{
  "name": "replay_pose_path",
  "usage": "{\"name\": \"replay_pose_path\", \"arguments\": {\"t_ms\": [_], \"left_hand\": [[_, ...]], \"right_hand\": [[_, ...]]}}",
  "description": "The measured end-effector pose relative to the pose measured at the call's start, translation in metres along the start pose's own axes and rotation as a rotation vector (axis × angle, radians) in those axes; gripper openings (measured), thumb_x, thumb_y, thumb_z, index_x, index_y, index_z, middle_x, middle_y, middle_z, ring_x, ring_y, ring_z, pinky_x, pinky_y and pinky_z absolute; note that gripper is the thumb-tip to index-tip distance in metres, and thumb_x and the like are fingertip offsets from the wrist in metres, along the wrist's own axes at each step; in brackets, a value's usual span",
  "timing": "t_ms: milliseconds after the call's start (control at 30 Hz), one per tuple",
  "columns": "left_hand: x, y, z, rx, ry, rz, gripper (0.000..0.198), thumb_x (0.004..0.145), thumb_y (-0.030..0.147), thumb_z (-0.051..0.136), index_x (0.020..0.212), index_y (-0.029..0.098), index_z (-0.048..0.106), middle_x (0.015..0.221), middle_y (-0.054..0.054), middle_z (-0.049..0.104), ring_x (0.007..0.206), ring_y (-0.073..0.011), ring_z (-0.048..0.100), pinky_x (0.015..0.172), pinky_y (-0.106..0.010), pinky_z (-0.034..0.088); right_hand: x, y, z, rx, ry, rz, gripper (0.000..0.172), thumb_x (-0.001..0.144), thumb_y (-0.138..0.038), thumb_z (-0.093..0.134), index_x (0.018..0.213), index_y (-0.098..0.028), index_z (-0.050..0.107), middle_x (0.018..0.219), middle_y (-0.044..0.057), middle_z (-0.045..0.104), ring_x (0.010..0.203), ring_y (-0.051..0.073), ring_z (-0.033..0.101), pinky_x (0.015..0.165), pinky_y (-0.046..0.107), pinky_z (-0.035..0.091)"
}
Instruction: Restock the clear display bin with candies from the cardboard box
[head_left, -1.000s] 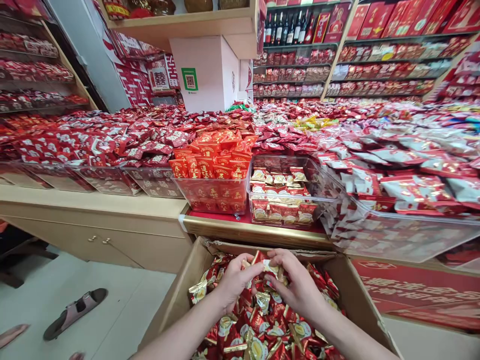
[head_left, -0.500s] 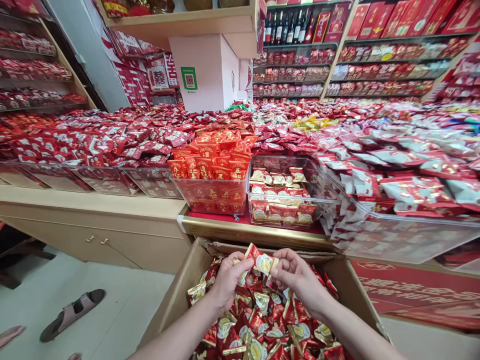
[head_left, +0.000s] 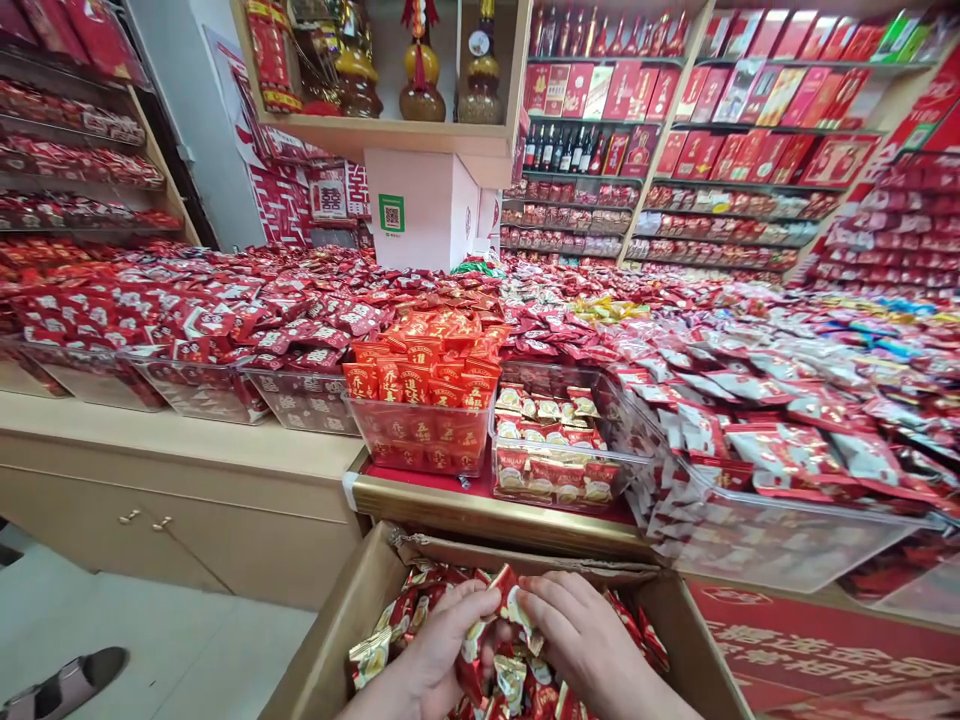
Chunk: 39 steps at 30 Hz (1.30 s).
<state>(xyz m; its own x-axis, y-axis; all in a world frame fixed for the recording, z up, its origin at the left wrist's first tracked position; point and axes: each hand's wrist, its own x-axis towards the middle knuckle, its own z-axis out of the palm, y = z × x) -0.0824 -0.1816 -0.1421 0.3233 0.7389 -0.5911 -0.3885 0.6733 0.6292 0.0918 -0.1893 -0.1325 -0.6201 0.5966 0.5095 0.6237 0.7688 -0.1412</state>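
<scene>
- With bare left hand [head_left: 442, 645], pinched small glossy red, white and gold foil-wrapped candies [head_left: 504, 580], thumb on top and fingers curled beneath.
- With bare right hand [head_left: 574, 635], bent fingers over the other side of the same candies, touching them. Couldn't see the thumb, so couldn't tell whether pinching or just resting.
- Had both close together over an open brown cardboard box [head_left: 349, 610]. Couldn't count the pieces held.
- Saw a loose pile of red-and-gold wrapped candies [head_left: 510, 680] in the box, partly covered by hands.
- Found the box just below a gold-trimmed counter edge [head_left: 495, 510].
- On the counter straight ahead, saw a clear rectangular plastic bin [head_left: 630, 457] with rows of small red-and-cream packets [head_left: 551, 435].
- Just left of it, spotted a clear plastic tub [head_left: 424, 440] packed with upright orange-red packets [head_left: 450, 345] printed in gold.
- To the right, saw a wide clear plastic bin [head_left: 765, 540] heaped with red-and-white packets [head_left: 780, 450].
- Lower right, noted a red panel [head_left: 810, 640] with pale lettering.
- Behind, saw a white square column [head_left: 416, 215] with a green-bordered QR sign [head_left: 391, 213].
- Bottom left, noted a dark strapped sandal [head_left: 86, 680] on pale tiled floor [head_left: 225, 640].
</scene>
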Motion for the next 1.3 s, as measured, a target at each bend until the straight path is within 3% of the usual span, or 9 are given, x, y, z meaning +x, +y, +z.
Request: {"name": "replay_pose_path", "arguments": {"t_ms": [167,233,333,467,567,900,1033,1167,1300], "left_hand": [[0.000,0.010,-0.008,-0.223,-0.057,-0.022,0.031,0.069,0.047,0.053,0.081,0.018,0.050,0.054,0.003,0.052,0.040,-0.0059,0.044,0.041,-0.016,0.032],[0.002,0.012,-0.011,-0.213,-0.052,-0.001,0.029,0.069,0.034,0.055,0.094,0.021,0.047,0.066,0.001,0.056,0.050,-0.0096,0.052,0.046,-0.019,0.036],[0.006,0.008,-0.014,-0.119,-0.040,0.007,0.052,0.058,0.009,0.055,0.105,0.025,0.038,0.079,0.001,0.058,0.065,-0.0155,0.059,0.054,-0.024,0.041],[0.016,-0.003,-0.019,-0.042,-0.122,0.076,0.055,0.051,0.006,0.056,0.100,0.023,0.036,0.077,0.000,0.058,0.062,-0.0186,0.060,0.056,-0.028,0.041],[0.026,-0.010,-0.028,-0.002,-0.199,0.121,0.056,0.049,0.007,0.057,0.097,0.023,0.034,0.075,0.001,0.058,0.056,-0.0173,0.059,0.051,-0.026,0.039],[0.040,-0.012,-0.041,0.017,-0.216,0.137,0.059,0.044,0.003,0.046,0.099,0.024,0.036,0.075,0.002,0.055,0.056,-0.0144,0.056,0.052,-0.023,0.036],[0.041,-0.014,-0.041,0.027,-0.263,0.132,0.064,0.044,0.000,0.052,0.101,0.025,0.038,0.079,0.001,0.054,0.061,-0.0148,0.058,0.054,-0.022,0.037],[0.037,-0.016,-0.040,-0.048,-0.310,0.195,0.059,0.050,0.008,0.067,0.099,0.024,0.039,0.089,-0.003,0.057,0.073,-0.0184,0.059,0.070,-0.033,0.041],[0.027,-0.010,-0.036,-0.058,-0.306,0.276,0.052,0.054,0.018,0.073,0.096,0.022,0.042,0.095,-0.006,0.058,0.087,-0.0224,0.057,0.083,-0.039,0.036]], "right_hand": [[0.023,0.002,-0.061,-0.185,0.166,-0.154,0.033,0.076,-0.013,0.043,0.109,-0.017,0.044,0.091,0.008,0.062,0.083,0.017,0.054,0.073,0.029,0.043],[0.049,0.013,-0.091,-0.289,0.207,-0.028,0.028,0.077,-0.014,0.041,0.104,-0.019,0.047,0.088,0.007,0.062,0.082,0.017,0.055,0.071,0.029,0.042],[0.105,0.048,-0.114,-0.424,0.148,0.284,0.017,0.076,-0.021,0.043,0.090,-0.017,0.051,0.079,0.007,0.061,0.072,0.018,0.056,0.061,0.027,0.039],[0.170,0.105,-0.096,-0.519,-0.124,0.494,0.014,0.074,-0.019,0.046,0.086,-0.015,0.049,0.077,0.008,0.061,0.072,0.019,0.056,0.057,0.024,0.035],[0.191,0.130,-0.071,-0.531,-0.265,0.525,0.016,0.075,-0.010,0.042,0.089,-0.013,0.048,0.082,0.011,0.061,0.076,0.019,0.057,0.059,0.024,0.034],[0.178,0.140,-0.043,-0.447,-0.376,0.430,0.022,0.067,-0.003,0.044,0.086,-0.011,0.054,0.089,0.011,0.060,0.084,0.019,0.053,0.067,0.024,0.034],[0.174,0.146,-0.038,-0.433,-0.357,0.448,0.024,0.065,-0.003,0.045,0.085,-0.010,0.054,0.087,0.012,0.059,0.082,0.020,0.053,0.068,0.026,0.035],[0.182,0.146,-0.048,-0.420,-0.283,0.462,0.023,0.068,-0.003,0.041,0.084,-0.011,0.055,0.088,0.011,0.057,0.085,0.019,0.051,0.072,0.026,0.035],[0.175,0.101,-0.076,-0.323,0.074,0.398,0.022,0.074,-0.007,0.037,0.084,-0.013,0.055,0.089,0.010,0.056,0.089,0.018,0.048,0.077,0.027,0.034]]}}
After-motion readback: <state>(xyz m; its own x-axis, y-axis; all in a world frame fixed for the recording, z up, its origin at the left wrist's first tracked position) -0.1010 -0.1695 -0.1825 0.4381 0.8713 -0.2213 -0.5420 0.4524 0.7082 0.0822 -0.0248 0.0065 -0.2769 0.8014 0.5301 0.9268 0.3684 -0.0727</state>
